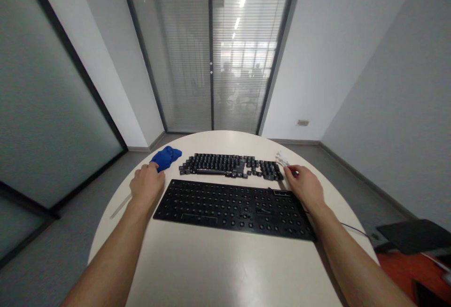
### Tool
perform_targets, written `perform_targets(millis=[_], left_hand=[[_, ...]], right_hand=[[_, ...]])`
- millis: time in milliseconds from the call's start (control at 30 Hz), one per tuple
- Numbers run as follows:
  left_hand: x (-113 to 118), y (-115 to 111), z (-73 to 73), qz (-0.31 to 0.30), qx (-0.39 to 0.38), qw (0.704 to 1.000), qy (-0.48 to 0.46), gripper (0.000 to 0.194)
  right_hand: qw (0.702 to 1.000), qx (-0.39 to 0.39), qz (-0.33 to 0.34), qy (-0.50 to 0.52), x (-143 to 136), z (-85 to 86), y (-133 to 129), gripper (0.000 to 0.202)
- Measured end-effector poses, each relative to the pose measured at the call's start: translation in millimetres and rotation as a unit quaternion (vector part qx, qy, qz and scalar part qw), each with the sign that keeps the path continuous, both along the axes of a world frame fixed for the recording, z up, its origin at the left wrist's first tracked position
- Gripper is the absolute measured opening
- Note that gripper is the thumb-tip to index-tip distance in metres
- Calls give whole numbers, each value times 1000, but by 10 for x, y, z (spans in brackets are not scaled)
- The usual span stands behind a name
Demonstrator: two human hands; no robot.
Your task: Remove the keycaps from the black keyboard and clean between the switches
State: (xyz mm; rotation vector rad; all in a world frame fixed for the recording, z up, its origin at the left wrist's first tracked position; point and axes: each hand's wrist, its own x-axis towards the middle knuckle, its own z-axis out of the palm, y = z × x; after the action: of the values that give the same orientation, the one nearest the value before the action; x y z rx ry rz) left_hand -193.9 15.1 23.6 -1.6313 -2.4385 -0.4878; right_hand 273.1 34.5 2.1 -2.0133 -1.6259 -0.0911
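My left hand (pixel 147 182) is at the table's left side, its fingertips touching the lower end of a crumpled blue cloth (pixel 166 157). Whether the fingers grip the cloth is unclear. My right hand (pixel 305 186) has thumb and fingers drawn together at the right end of the loose black keycaps (pixel 218 162); what is between them is too small to name. Nearer to me lies a black keyboard base (pixel 232 208) without its keycaps, slightly slanted, between my forearms. White crumpled material (pixel 282 158) lies just beyond my right fingertips.
These things lie on a round cream table (pixel 211 269). A thin light stick (pixel 120 206) is left of my left wrist. A dark cable (pixel 354 228) runs off the right edge. A black and red chair (pixel 405 269) stands at the lower right. Glass panels with blinds rise beyond the table.
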Motion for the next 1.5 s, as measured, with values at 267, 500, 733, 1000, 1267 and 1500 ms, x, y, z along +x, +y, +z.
perform_targets(millis=[267, 500, 733, 1000, 1267, 1500], left_hand=[[-292, 101, -306, 53, -80, 994, -54, 36], [-317, 83, -286, 71, -44, 996, -16, 31], [-414, 105, -353, 93, -35, 992, -72, 38], [-210, 8, -76, 68, 65, 993, -65, 33], [591, -74, 73, -215, 145, 960, -104, 20], [1117, -278, -22, -508, 80, 855, -72, 25]], right_hand=[[1000, -2, 19, 15, -2, 4, -23, 42], [999, 5, 48, 24, -83, 38, -66, 40], [985, 33, 160, 45, -181, 93, -133, 32], [910, 16, 413, 27, -502, 140, -286, 21], [863, -65, 501, 28, -670, 79, -354, 33], [868, -57, 492, 46, -636, 77, -328, 31]])
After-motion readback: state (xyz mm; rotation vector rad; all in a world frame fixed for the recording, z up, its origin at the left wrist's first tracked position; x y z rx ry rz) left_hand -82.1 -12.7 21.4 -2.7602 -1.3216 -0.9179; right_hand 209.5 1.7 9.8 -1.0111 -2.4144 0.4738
